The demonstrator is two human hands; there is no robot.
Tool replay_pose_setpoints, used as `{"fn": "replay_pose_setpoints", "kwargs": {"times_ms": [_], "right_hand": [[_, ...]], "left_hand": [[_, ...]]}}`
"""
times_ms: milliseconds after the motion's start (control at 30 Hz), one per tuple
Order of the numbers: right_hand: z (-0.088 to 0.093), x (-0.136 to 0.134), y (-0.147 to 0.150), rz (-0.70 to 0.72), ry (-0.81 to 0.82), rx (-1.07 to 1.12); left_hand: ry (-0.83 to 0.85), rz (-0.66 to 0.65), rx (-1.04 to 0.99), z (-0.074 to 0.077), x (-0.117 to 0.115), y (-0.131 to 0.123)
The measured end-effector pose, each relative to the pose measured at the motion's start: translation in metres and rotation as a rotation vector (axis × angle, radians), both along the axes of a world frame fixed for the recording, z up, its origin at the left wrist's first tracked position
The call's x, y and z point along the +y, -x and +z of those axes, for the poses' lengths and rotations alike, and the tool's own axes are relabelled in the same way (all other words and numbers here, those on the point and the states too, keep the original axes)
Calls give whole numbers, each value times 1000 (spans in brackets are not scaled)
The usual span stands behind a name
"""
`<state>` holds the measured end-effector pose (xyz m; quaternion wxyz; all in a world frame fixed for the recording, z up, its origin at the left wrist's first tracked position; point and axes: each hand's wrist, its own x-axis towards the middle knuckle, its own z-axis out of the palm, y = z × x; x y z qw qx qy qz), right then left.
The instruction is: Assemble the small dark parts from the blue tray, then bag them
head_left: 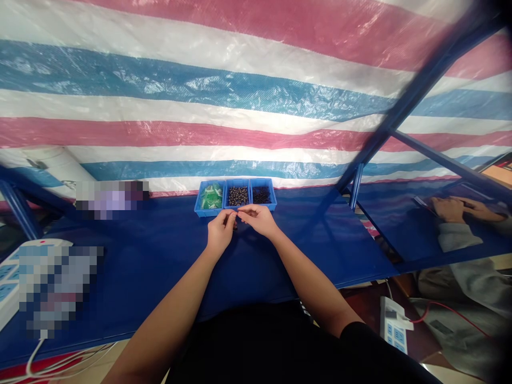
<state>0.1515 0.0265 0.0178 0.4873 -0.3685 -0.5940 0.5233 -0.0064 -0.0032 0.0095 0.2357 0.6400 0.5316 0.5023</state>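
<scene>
The left hand point(221, 230) pinches a small dark part point(235, 226) narrowly before the blue bins point(236, 194) on the worktop point(160, 256), the right hand's point(258, 220) hold unclear; this fine step seems to call for a steady pinch.

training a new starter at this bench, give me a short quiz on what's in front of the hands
1. Three blue plastic bins stand in a row. Which one holds the green parts: left, middle or right?
2. True or false: the left hand and right hand are in front of the bins, not inside them.
3. Fill the gap: another person's hands show at the ___ of the view.

Key: 1 left; 2 true; 3 right
</scene>
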Motion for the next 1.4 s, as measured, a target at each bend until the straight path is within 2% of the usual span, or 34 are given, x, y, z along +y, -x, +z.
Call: {"fn": "replay_pose_setpoints", "kwargs": {"times_ms": [967,1400], "right_hand": [[-5,4,1,-12,-10,30],[-1,2,1,-27,-20,43]], "left_hand": [[13,-1,-42,-3,0,-2],[32,-8,-42,-4,-1,-1]]}}
